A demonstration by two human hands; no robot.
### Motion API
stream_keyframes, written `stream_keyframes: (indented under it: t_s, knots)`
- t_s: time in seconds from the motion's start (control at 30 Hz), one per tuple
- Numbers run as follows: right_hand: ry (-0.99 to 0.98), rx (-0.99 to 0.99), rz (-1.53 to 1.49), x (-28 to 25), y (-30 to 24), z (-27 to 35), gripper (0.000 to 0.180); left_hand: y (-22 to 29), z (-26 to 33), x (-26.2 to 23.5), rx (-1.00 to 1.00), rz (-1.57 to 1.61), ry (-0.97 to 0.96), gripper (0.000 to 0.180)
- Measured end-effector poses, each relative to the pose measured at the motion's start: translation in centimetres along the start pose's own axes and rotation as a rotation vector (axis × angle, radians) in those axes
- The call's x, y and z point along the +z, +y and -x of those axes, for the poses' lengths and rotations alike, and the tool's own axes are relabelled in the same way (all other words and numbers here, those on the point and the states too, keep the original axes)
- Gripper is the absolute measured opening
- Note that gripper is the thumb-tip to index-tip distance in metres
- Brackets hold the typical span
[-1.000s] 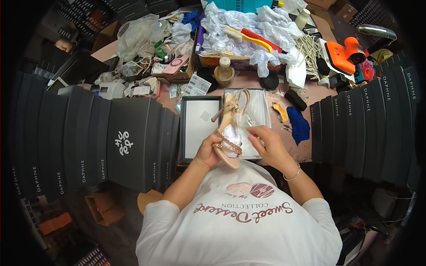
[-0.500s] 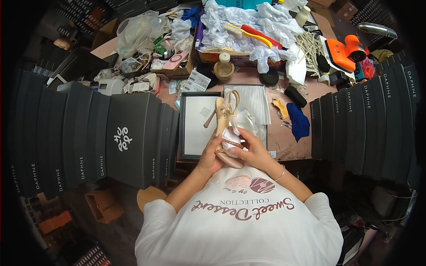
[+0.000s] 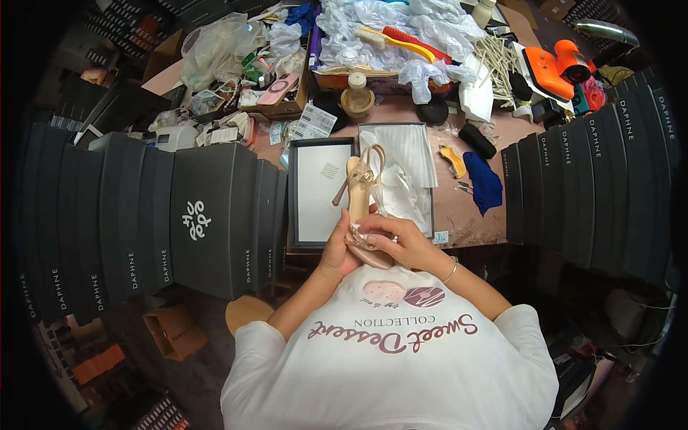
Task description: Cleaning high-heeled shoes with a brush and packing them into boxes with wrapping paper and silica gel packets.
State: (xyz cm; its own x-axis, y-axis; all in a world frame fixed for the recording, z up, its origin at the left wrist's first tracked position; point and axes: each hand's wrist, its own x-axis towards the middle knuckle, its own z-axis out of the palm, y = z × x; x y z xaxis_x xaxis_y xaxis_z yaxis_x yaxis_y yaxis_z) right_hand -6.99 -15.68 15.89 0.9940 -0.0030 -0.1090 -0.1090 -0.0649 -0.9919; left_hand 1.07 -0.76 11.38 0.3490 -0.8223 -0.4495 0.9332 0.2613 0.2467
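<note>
Now your left hand (image 3: 335,249) has the sandal (image 3: 359,201) in its grip by the forefoot; your right hand (image 3: 407,242) has moved further over the toe straps (image 3: 356,237), where white paper showed a moment ago, so strap handling seems under way, though pinching can't be told. Beyond, at 12 o'clock, the open box (image 3: 315,208); lettered dark boxes (image 3: 236,222) at 9 and 3; printed labels (image 3: 315,123) at 11.
</note>
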Motion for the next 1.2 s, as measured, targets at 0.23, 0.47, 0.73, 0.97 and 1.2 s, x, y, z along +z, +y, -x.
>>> stream_keyframes:
  t_s: [0.23,0.47,0.73,0.97,1.2]
  knots:
    - [0.122,-0.158,0.564,1.4,0.1,-0.6,0.05,0.0,0.1,-0.5,0.117,-0.045,0.058,0.061]
    - [0.036,-0.119,0.511,1.6,1.6,-1.8,0.041,0.0,0.3,-0.8,0.074,-0.05,0.094,0.054]
    - [-0.101,-0.027,0.285,-0.2,1.1,-3.4,0.048,0.7,-1.1,-2.7,0.142,-0.048,0.232,0.047]
    - [0.489,0.158,1.085,-8.4,7.7,-2.0,0.037,6.9,-2.7,-3.0,0.648,-1.536,0.431,0.053]
    - [0.487,0.019,0.855,-13.7,8.6,-4.8,0.015,-2.5,-12.5,-2.0,0.209,-2.383,-0.237,0.044]
